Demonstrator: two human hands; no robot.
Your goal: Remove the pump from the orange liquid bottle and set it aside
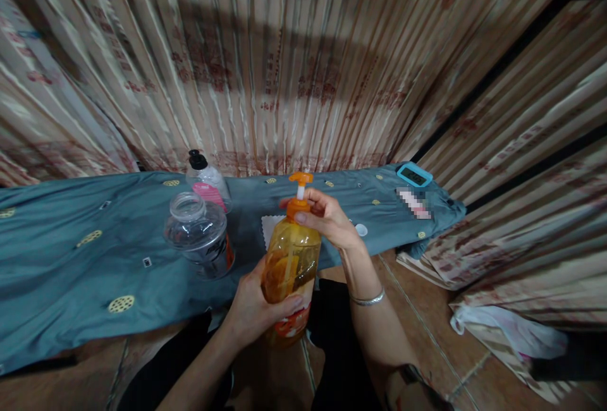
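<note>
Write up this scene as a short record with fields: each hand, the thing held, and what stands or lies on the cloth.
Left hand: grips the body of the pump bottle
Right hand: thumb and fingers at its orange collar
Held thing: amber, orange pump on top
Cloth, left: uncapped clear jar; black-topped bottle beyond it
Cloth, right: blue-framed clock
Right wrist: bracelet

Digits on the blue-framed digital display (414, 175) seemed to end in 05, with the leading ones blurred. Dark, slanted lettering stood on the label (219, 255) of the clear jar (193, 226), too indistinct to make out. Marks on the black-topped bottle's pink label (209, 195), the amber pump bottle (290, 269) and the patterned curtain (237, 82) were too small or blurred to read.
</note>
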